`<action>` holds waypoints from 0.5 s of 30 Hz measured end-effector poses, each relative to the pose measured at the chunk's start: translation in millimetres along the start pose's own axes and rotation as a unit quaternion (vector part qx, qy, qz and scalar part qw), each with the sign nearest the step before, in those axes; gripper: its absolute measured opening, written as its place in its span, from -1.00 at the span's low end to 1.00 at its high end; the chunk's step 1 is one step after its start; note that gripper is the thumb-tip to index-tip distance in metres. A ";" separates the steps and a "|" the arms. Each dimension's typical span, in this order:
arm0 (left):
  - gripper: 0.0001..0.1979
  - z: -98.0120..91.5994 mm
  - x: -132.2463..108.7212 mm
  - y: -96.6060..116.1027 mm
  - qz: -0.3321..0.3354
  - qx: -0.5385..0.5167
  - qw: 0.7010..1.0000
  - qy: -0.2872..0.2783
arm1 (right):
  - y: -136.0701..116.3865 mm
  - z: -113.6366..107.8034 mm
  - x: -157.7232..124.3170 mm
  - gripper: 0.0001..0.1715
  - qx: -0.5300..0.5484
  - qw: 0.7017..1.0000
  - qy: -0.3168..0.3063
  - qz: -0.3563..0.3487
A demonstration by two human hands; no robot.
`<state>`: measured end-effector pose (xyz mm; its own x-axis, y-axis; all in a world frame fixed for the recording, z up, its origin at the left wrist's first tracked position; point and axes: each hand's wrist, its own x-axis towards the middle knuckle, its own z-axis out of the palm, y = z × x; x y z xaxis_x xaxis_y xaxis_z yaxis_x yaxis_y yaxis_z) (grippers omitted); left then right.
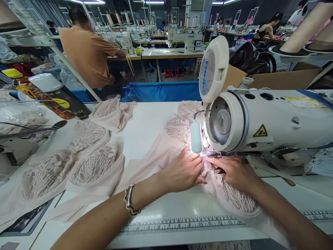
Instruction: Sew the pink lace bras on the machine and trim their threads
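My left hand (184, 172) lies on a pale pink lace bra piece (178, 130), fingers stretched out and pressing it beside the needle area. My right hand (235, 172) is at the other side of the needle, index finger extended on the lace and the other fingers curled. A small dark pointed tool (221, 171) shows between those fingers; its kind is unclear. A lace cup (236, 194) hangs down below that hand. Just above my fingers are the white sewing machine (270, 118) and a small pale-green lamp (196, 137), lit. The needle itself is hidden.
More lace bra pieces (95, 165) lie on the left of the white table (145, 114). A spray can (61, 95) and a bottle (39, 93) lean at the back left. A ruler strip (182, 225) runs along the front edge. A co-worker (85, 52) sits ahead.
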<state>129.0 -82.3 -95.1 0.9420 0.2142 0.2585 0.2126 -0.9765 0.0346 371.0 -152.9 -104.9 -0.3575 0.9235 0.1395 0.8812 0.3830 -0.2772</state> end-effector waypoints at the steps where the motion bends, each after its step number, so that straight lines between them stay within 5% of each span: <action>1: -0.49 -0.7 0.0 -0.3 -0.003 0.002 1.000 0.000 | 0.7 -0.3 -0.1 -0.35 0.004 1.000 -0.001 -0.005; 11: -0.49 0.4 -0.1 -3.5 -0.013 -0.021 1.000 -0.001 | 7.7 -4.5 0.1 -0.27 -0.041 0.998 -0.042 0.027; 15: -0.54 0.4 1.3 -1.9 -0.032 -0.024 0.999 -0.007 | 4.4 -7.3 -6.8 -0.47 -0.072 0.997 0.007 0.035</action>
<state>129.9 -80.2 -95.2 0.9305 0.2762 0.2405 0.2604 -0.9607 0.0962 379.6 -157.6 -100.2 -0.2900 0.9470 0.1384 0.9395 0.3093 -0.1473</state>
